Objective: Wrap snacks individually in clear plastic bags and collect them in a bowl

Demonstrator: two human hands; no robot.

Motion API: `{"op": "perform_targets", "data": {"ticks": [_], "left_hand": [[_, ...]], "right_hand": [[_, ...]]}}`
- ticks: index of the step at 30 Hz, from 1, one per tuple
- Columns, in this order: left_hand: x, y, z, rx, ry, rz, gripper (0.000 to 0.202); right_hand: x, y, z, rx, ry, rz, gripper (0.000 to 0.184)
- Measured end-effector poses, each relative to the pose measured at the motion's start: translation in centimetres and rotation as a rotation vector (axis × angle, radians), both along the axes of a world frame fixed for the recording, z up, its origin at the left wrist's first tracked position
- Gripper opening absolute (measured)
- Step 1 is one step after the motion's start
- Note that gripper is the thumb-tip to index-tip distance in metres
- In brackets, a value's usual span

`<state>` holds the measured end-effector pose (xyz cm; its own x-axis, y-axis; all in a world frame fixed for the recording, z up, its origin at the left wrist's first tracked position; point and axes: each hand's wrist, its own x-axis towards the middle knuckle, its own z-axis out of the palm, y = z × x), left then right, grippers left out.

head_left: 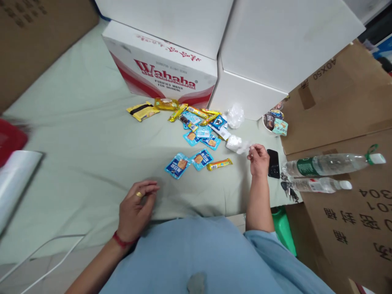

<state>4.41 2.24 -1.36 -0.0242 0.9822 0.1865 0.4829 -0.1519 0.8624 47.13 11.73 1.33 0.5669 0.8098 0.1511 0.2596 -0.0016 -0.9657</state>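
My right hand (259, 160) pinches the loose end of a crumpled clear plastic bag (235, 143) between thumb and fingers. My left hand (137, 210), with a gold ring and a red wristband, rests near the front edge of the cloth-covered table; its fingers are loosely stretched out and hold nothing. Between the hands lie two blue snack packets (178, 165) and a yellow wrapped snack stick (219, 164). Beyond them is a pile of small blue packets (211, 141) and yellow sticks (197, 112). A second crumpled plastic bag (235, 116) sits behind the first.
A Wahaha water carton (165, 69) and white boxes (254, 85) stand at the back. On the right are a white tub of snacks (266, 127), a black phone (273, 163), keys (288, 190), two plastic bottles (333, 164) and brown cardboard (346, 134). A yellow packet (142, 110) lies back left.
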Motion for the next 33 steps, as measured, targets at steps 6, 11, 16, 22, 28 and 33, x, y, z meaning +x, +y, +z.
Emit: {"op": "perform_targets", "data": {"ticks": [6, 11, 16, 22, 28, 33], "left_hand": [[2.4, 1.8, 2.2, -0.190, -0.187, -0.176, 0.024], [7.9, 4.5, 4.1, -0.302, -0.354, -0.343, 0.032], [12.0, 5.6, 2.7, -0.362, -0.511, -0.334, 0.034], [11.1, 5.3, 0.6, -0.424, -0.667, -0.247, 0.033], [11.5, 5.1, 0.7, -0.394, -0.655, -0.317, 0.033], [10.7, 5.6, 0.9, -0.261, -0.649, -0.256, 0.028]], "right_hand": [[-2.6, -2.5, -0.5, 0.038, 0.590, -0.019, 0.024], [-8.2, -5.1, -0.9, -0.124, 0.927, 0.219, 0.020], [-13.3, -6.9, -1.1, -0.206, 0.828, 0.325, 0.032], [-13.3, -7.1, -1.5, -0.181, 0.841, 0.277, 0.036], [-14.7, -6.9, -1.2, -0.188, 0.851, 0.377, 0.037], [-14.4, -6.6, -1.1, -0.121, 0.898, 0.387, 0.030]]}}
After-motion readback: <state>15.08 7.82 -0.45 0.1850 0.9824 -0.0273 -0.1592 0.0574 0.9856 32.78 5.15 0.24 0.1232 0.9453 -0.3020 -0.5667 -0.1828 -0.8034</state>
